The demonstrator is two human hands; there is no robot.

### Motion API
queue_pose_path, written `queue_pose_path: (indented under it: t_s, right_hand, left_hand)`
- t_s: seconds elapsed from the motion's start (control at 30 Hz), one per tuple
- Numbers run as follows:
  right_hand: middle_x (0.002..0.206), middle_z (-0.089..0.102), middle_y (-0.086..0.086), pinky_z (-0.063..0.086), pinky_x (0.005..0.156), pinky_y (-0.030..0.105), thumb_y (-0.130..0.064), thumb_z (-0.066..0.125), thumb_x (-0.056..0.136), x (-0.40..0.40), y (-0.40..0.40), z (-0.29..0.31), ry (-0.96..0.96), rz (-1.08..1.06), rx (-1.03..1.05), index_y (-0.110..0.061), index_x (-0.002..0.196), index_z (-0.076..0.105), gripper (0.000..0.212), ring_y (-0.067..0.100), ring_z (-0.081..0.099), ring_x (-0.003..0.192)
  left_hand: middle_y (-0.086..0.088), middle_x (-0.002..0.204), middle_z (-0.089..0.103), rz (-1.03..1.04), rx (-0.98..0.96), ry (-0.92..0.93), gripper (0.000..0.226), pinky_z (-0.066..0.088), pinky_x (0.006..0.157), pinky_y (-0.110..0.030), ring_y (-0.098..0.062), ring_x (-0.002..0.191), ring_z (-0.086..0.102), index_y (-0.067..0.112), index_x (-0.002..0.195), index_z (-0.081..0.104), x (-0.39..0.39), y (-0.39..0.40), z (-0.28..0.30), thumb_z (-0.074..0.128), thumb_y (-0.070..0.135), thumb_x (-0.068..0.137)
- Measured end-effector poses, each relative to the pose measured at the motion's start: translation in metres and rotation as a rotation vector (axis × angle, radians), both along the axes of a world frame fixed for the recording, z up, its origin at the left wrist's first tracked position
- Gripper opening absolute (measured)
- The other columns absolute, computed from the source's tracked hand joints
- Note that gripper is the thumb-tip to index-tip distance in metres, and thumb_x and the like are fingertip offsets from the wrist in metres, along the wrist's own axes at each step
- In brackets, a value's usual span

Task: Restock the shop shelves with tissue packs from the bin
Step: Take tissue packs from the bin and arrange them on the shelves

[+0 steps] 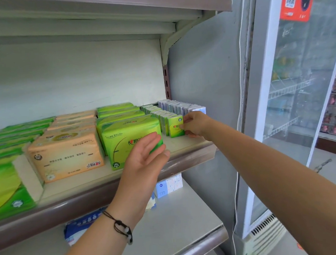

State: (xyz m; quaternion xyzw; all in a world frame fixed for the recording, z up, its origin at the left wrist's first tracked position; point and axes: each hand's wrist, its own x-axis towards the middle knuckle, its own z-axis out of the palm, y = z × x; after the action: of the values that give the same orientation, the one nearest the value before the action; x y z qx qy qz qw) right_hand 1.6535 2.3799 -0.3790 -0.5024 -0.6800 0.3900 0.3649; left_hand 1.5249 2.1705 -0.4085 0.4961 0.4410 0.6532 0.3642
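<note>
Right hand (195,125) is out at the centre-right of the frame, fingers pinching the front small green pack (176,126) at the head of its row, right at the shelf (184,146) lip. Left hand (145,158) sits in the middle of the frame, palm open and fingers straight, laid against the face of the large green tissue pack (128,142), holding nothing. The bin is not in view.

The risk here looks to be that small pack: it stands upright on a narrow base very close to the front edge, so a loose release could tip it forward off the shelf. Pushing it back too hard may topple the thin packs lined up behind it, or nudge the white and blue row (181,107) just beside it. The left palm could also shove the large green tissue pack crooked against the orange pack (65,154) to its left.
</note>
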Motion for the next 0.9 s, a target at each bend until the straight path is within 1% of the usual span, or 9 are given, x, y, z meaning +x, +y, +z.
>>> queue_pose_path:
  t_s: [0.1,0.17,0.23,0.37,0.5,0.63,0.7,0.8,0.9]
  right_hand:
    - [0.101,0.063,0.009,0.05,0.063,0.024,-0.009,0.064,0.094,0.0,0.003,-0.001,-0.007,-0.005,0.008,-0.023,0.083,0.056,0.019,0.022,0.06,0.089]
    - [0.103,0.064,0.009,0.051,0.063,0.024,-0.01,0.065,0.094,-0.001,0.005,-0.002,-0.007,-0.008,0.022,-0.019,0.093,0.059,0.01,0.021,0.061,0.09]
    - [0.102,0.065,0.009,0.052,0.065,0.025,-0.012,0.065,0.094,-0.001,0.007,-0.003,-0.022,-0.014,0.038,-0.018,0.1,0.06,0.01,0.021,0.061,0.089]
    - [0.1,0.066,0.011,0.054,0.071,0.029,-0.012,0.065,0.094,-0.002,0.007,-0.004,-0.05,-0.013,0.061,-0.017,0.101,0.061,0.01,0.022,0.061,0.088]
    - [0.104,0.068,0.015,0.057,0.088,0.04,-0.01,0.066,0.093,-0.001,0.004,-0.004,-0.059,-0.01,0.065,-0.014,0.101,0.063,0.01,0.023,0.062,0.09]
    - [0.11,0.07,0.022,0.056,0.094,0.048,-0.01,0.07,0.089,0.002,0.002,-0.003,-0.047,-0.012,0.023,-0.005,0.117,0.066,0.029,0.025,0.063,0.086]
    - [0.104,0.07,0.022,0.055,0.094,0.05,-0.01,0.072,0.088,0.003,-0.001,0.0,-0.043,-0.011,0.004,-0.002,0.117,0.066,0.031,0.026,0.062,0.083]
    - [0.096,0.059,0.012,0.054,0.093,0.046,-0.011,0.074,0.087,0.008,-0.011,0.007,-0.027,-0.007,-0.01,-0.005,0.112,0.062,0.028,0.026,0.057,0.084]
    - [0.101,0.058,0.012,0.054,0.088,0.04,-0.017,0.074,0.088,0.016,-0.028,0.015,-0.024,-0.002,0.001,-0.003,0.126,0.058,0.044,0.024,0.058,0.088]
  left_hand:
    - [0.015,0.131,0.062,-0.007,-0.006,0.01,0.043,0.049,0.101,-0.029,0.0,0.115,0.063,0.028,0.128,0.058,0.0,0.0,-0.001,0.062,0.003,0.093]
    - [0.014,0.131,0.062,-0.008,-0.008,0.005,0.043,0.048,0.102,-0.031,-0.001,0.115,0.064,0.028,0.128,0.058,-0.002,0.0,-0.001,0.062,0.002,0.093]
    - [0.015,0.131,0.062,-0.008,-0.012,0.005,0.044,0.049,0.103,-0.032,-0.002,0.115,0.063,0.028,0.127,0.058,-0.003,0.0,-0.002,0.062,0.002,0.093]
    - [0.015,0.13,0.062,-0.001,-0.019,-0.003,0.043,0.049,0.102,-0.031,-0.003,0.114,0.064,0.029,0.127,0.058,-0.006,0.0,-0.003,0.062,0.002,0.093]
    - [0.016,0.129,0.063,0.005,-0.031,-0.009,0.043,0.049,0.102,-0.032,-0.002,0.114,0.064,0.029,0.127,0.059,-0.01,-0.002,-0.007,0.062,0.002,0.093]
    - [0.017,0.13,0.062,0.011,-0.046,0.002,0.044,0.049,0.102,-0.031,-0.001,0.114,0.063,0.03,0.127,0.058,-0.012,-0.006,-0.009,0.063,0.003,0.093]
    - [0.018,0.129,0.063,0.015,-0.051,0.0,0.044,0.049,0.102,-0.03,0.0,0.115,0.063,0.031,0.127,0.058,-0.014,-0.007,-0.008,0.063,0.004,0.093]
    - [0.018,0.129,0.063,0.017,-0.062,-0.005,0.043,0.049,0.102,-0.03,0.0,0.115,0.063,0.032,0.126,0.058,-0.013,-0.013,-0.006,0.063,0.005,0.093]
    - [0.016,0.13,0.061,0.019,-0.068,-0.012,0.042,0.05,0.101,-0.028,0.0,0.113,0.064,0.032,0.125,0.057,-0.015,-0.019,-0.002,0.063,0.004,0.093]
